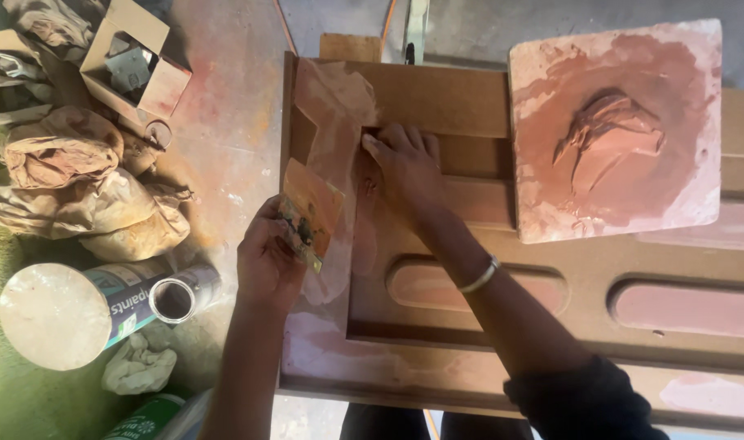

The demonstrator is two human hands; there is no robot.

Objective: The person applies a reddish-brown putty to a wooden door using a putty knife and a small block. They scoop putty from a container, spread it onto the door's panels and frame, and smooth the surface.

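Note:
A brown wooden door panel (pixel 470 326) with routed grooves lies flat below me, smeared with pale pink filler. My right hand (pixel 405 167) presses flat on it, fingertips at the corner of a recessed groove; a silver bangle sits on that wrist. My left hand (pixel 268 261) holds a flat, filler-stained scraper (pixel 311 212) tilted over the panel's left edge, beside the right hand. A square board (pixel 616 130) carrying a mound of reddish-pink putty rests on the panel's upper right.
On the floor to the left lie crumpled brown rags (pixel 70 179), an open cardboard box (pixel 132 65), a large paint can on its side (pixel 70 314), a small open tin (pixel 175 299) and a pale cloth (pixel 140 367).

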